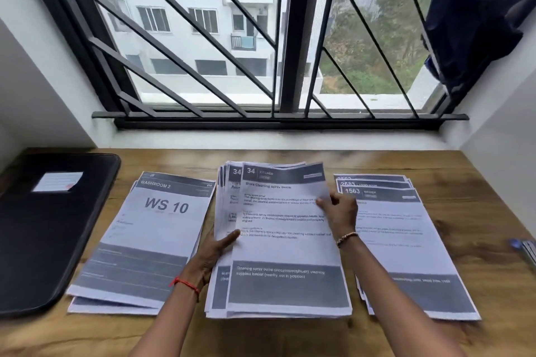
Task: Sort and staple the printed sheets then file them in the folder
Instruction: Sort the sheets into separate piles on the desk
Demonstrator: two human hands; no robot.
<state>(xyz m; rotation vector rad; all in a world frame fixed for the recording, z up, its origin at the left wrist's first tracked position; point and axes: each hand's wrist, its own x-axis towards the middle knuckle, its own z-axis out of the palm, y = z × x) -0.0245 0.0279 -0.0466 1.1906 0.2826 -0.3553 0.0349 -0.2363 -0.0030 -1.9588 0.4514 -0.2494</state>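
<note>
While a left pile (150,238) and a right pile (406,240) are lying beside the middle pile (223,206) on the table (478,188), sorting is seemingly underway: the right hand (338,211) is pinching the top sheet (287,246) by its right edge and the left hand (216,252) is holding its left edge. Stapling and filing are waiting; the folder (43,226) is lying closed at the left.

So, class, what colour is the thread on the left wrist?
The thread is red, clearest in the head view.

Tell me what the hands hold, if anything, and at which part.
Both hold the top sheet of the middle pile: the right hand pinches its right edge, the left hand grips its left edge.
</note>
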